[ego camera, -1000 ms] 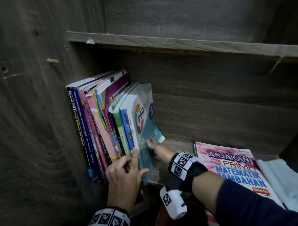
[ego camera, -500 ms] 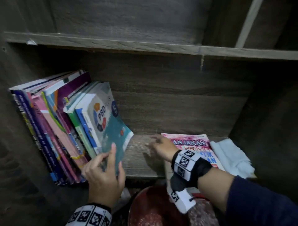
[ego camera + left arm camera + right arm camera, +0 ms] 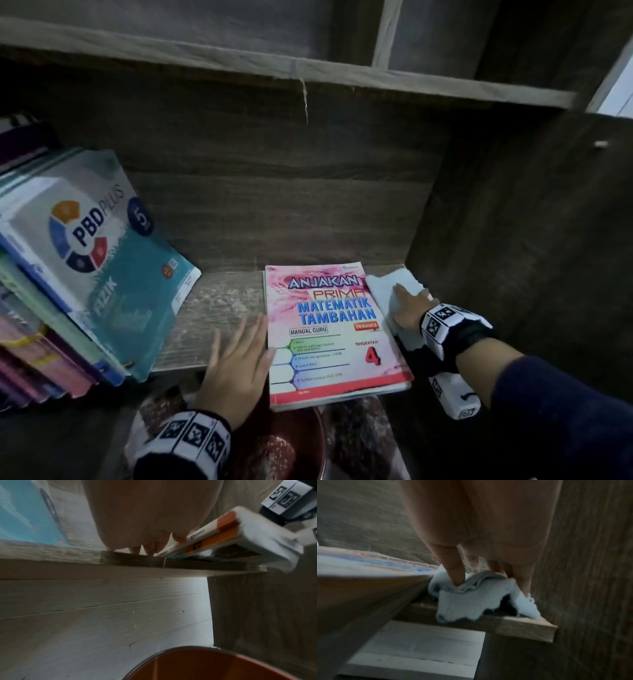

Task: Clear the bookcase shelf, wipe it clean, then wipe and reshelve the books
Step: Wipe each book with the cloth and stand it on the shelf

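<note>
A pink maths book (image 3: 329, 329) lies flat on the wooden shelf (image 3: 212, 315), its near end hanging over the front edge. Another book's edge shows beneath it. My left hand (image 3: 239, 346) rests flat on the shelf against the book's left side, thumb touching its edge; the left wrist view shows the fingertips (image 3: 150, 549) on the board beside the book spines (image 3: 214, 534). My right hand (image 3: 407, 305) is on a white cloth (image 3: 383, 287) right of the book. In the right wrist view my thumb and fingers (image 3: 455, 574) bunch the cloth (image 3: 467, 601).
A row of books (image 3: 30, 342) leans at the shelf's left, a teal PBD Plus book (image 3: 102, 246) outermost. The bookcase side wall (image 3: 513, 240) stands right beside the cloth. A red bucket (image 3: 281, 445) sits below the shelf front. Another shelf board (image 3: 308, 68) runs overhead.
My left hand left the leaning books and moved right to the shelf beside the pink book. My right hand moved from the pink book's top corner onto the white cloth.
</note>
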Action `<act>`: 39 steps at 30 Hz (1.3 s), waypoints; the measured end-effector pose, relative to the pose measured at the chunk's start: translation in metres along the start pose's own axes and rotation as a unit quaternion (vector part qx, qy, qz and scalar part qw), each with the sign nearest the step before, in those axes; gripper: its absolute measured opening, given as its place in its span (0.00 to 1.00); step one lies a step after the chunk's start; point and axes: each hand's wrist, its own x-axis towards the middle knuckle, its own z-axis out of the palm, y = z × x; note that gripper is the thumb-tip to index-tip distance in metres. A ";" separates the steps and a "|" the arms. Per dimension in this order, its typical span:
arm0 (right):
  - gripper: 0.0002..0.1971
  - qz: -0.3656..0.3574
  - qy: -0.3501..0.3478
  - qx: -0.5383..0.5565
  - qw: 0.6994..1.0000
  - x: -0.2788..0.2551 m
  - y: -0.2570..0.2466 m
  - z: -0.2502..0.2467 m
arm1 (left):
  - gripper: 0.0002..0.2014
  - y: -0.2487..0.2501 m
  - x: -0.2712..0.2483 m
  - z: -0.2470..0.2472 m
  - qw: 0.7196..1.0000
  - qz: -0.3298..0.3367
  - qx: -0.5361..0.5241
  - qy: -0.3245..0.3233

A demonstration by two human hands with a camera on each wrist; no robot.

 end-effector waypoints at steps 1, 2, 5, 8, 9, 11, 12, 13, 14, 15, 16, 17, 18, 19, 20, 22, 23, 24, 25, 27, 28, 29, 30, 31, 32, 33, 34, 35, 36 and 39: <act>0.35 -0.002 -0.003 -0.012 1.000 -0.001 0.002 0.003 | 0.39 0.001 0.001 -0.001 1.000 -0.010 0.005 -0.014; 0.34 -0.011 0.001 -0.025 1.000 -0.001 0.006 0.005 | 0.37 0.002 0.002 -0.003 1.000 -0.018 0.006 -0.025; 0.29 -0.045 0.027 -0.041 0.998 -0.006 0.016 0.003 | 0.38 0.003 0.007 -0.003 0.999 -0.031 0.011 -0.036; 0.28 -0.056 0.049 -0.050 0.996 -0.014 0.022 -0.007 | 0.44 0.002 0.009 0.003 0.999 -0.030 0.020 -0.030; 0.27 -0.055 0.058 -0.042 0.996 -0.018 0.023 -0.013 | 0.45 0.001 0.009 0.003 0.999 -0.031 0.017 -0.028; 0.26 -0.043 0.087 0.007 0.995 -0.023 0.022 -0.024 | 0.44 0.001 0.009 0.003 0.999 -0.037 0.008 -0.030; 0.27 -0.041 0.108 0.042 0.992 -0.025 0.021 -0.031 | 0.43 0.001 0.010 0.003 0.999 -0.040 0.003 -0.031; 0.29 -0.044 0.126 0.078 0.988 -0.027 0.018 -0.037 | 0.44 0.002 0.010 0.002 0.999 -0.043 0.000 -0.032; 0.31 -0.058 0.140 0.116 0.982 -0.030 0.015 -0.043 | 0.47 0.001 0.011 0.003 0.999 -0.044 0.002 -0.033; 0.32 -0.076 0.148 0.139 0.976 -0.034 0.010 -0.048 | 0.50 0.001 0.011 0.003 0.998 -0.043 0.006 -0.034; 0.33 -0.101 0.147 0.147 0.973 -0.039 0.002 -0.049 | 0.52 0.001 0.012 0.003 0.998 -0.044 0.008 -0.036; 0.34 -0.130 0.134 0.128 0.974 -0.045 -0.006 -0.050 | 0.52 0.000 0.013 0.003 0.998 -0.044 0.005 -0.037; 0.34 -0.164 0.105 0.088 0.977 -0.050 -0.014 -0.049 | 0.51 -0.001 0.013 0.004 0.998 -0.044 0.001 -0.036; 0.33 -0.191 0.065 0.031 0.979 -0.055 -0.023 -0.045 | 0.50 -0.002 0.014 0.005 0.998 -0.044 -0.005 -0.034; 0.32 -0.215 0.023 -0.022 0.976 -0.059 -0.033 -0.040 | 0.50 -0.003 0.014 0.005 0.999 -0.045 -0.009 -0.030; 0.32 -0.223 -0.057 -0.081 0.970 -0.066 -0.049 -0.030 | 0.46 -0.003 0.014 0.006 0.999 -0.045 -0.017 -0.021; 0.32 -0.224 -0.079 -0.091 0.967 -0.067 -0.056 -0.026 | 0.44 -0.003 0.014 0.005 0.999 -0.044 -0.017 -0.018; 0.33 -0.225 -0.095 -0.095 0.965 -0.066 -0.062 -0.019 | 0.42 -0.003 0.013 0.005 0.999 -0.040 -0.012 -0.018; 0.33 -0.223 -0.105 -0.104 0.964 -0.062 -0.067 -0.012 | 0.41 -0.002 0.012 0.005 0.999 -0.035 -0.007 -0.018; 0.35 -0.215 -0.100 -0.135 0.962 -0.048 -0.072 0.004 | 0.40 -0.001 0.011 0.006 1.000 -0.028 -0.001 -0.012; 0.36 -0.208 -0.091 -0.145 0.963 -0.041 -0.074 0.010 | 0.41 -0.002 0.011 0.008 1.000 -0.027 -0.003 -0.005; 0.36 -0.206 -0.083 -0.151 0.963 -0.034 -0.076 0.012 | 0.42 -0.003 0.011 0.010 1.000 -0.027 -0.005 0.001; 0.36 -0.206 -0.079 -0.152 0.963 -0.028 -0.079 0.011 | 0.42 -0.003 0.011 0.010 1.000 -0.026 -0.004 0.005; 0.36 -0.203 -0.082 -0.153 0.964 -0.024 -0.082 0.006 | 0.41 -0.003 0.010 0.011 1.000 -0.027 -0.004 0.009; 0.36 -0.197 -0.087 -0.153 0.964 -0.019 -0.085 0.000 | 0.39 -0.002 0.010 0.012 1.000 -0.027 -0.009 0.011; 0.36 -0.191 -0.092 -0.155 0.965 -0.015 -0.089 -0.006 | 0.37 -0.002 0.010 0.012 0.999 -0.028 -0.016 0.015; 0.35 -0.183 -0.093 -0.158 0.966 -0.010 -0.093 -0.011 | 0.35 -0.001 0.010 0.011 0.999 -0.028 -0.022 0.022; 0.34 -0.178 -0.087 -0.162 0.967 -0.007 -0.098 -0.013 | 0.34 0.000 0.010 0.011 0.999 -0.028 -0.023 0.029; 0.34 -0.174 -0.073 -0.166 0.968 -0.004 -0.102 -0.013 | 0.34 0.000 0.009 0.012 0.999 -0.029 -0.021 0.033; 0.33 -0.170 0.009 -0.185 0.968 0.003 -0.115 -0.002 | 0.33 -0.002 0.008 0.013 0.998 -0.024 -0.020 0.046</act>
